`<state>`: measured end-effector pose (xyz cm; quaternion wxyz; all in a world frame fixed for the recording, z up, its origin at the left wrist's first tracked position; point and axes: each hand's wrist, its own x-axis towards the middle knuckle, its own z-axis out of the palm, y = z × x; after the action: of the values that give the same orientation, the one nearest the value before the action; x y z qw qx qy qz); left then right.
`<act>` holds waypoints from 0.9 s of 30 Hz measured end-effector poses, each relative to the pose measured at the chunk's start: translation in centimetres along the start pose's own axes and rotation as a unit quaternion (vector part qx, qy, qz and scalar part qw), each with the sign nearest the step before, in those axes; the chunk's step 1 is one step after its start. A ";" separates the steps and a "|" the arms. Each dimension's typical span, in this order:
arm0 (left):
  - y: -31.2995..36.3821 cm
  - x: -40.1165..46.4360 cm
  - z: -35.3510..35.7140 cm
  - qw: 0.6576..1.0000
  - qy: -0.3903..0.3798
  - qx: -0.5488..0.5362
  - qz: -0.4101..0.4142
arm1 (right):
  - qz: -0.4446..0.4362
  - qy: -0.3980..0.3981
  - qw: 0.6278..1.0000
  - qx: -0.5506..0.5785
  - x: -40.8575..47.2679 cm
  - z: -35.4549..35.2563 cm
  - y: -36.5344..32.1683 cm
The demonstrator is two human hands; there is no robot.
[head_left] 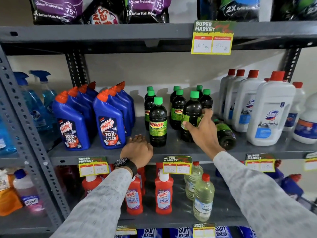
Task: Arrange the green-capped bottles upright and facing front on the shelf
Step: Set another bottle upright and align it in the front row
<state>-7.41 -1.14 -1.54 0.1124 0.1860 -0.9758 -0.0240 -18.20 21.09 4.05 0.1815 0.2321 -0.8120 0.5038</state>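
Note:
Several dark bottles with green caps stand on the grey middle shelf (175,148). The front left bottle (158,121) is upright with its SUNNY label facing me. My right hand (204,133) wraps around another upright bottle (191,110), whose label is turned sideways. Just right of that hand, one bottle lies on its side (225,134), base toward me. More upright bottles stand behind (177,107). My left hand (139,148) rests knuckles-up on the shelf's front edge, just left of the front bottle, holding nothing.
Blue Harpic bottles (109,121) stand to the left and white Domex bottles (269,114) to the right of the green-capped group. Price tags (177,164) hang on the shelf edge. Red bottles and clear bottles fill the shelf below.

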 end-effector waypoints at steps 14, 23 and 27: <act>-0.1 0.3 0.4 1.000 0.011 -0.002 -0.005 | 0.020 -0.049 0.996 0.075 0.1 1.1 3.3; -0.3 0.4 0.7 1.000 0.012 -0.016 -0.007 | 0.061 -0.134 0.980 0.134 0.9 0.9 4.4; -0.2 0.5 0.6 1.000 0.005 -0.019 -0.012 | 0.006 -0.105 0.991 0.086 0.7 1.4 4.1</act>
<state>-7.89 -1.49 -2.02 0.1200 0.1957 -0.9724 -0.0425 -21.18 21.30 0.84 0.0713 0.2941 -0.7814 0.5458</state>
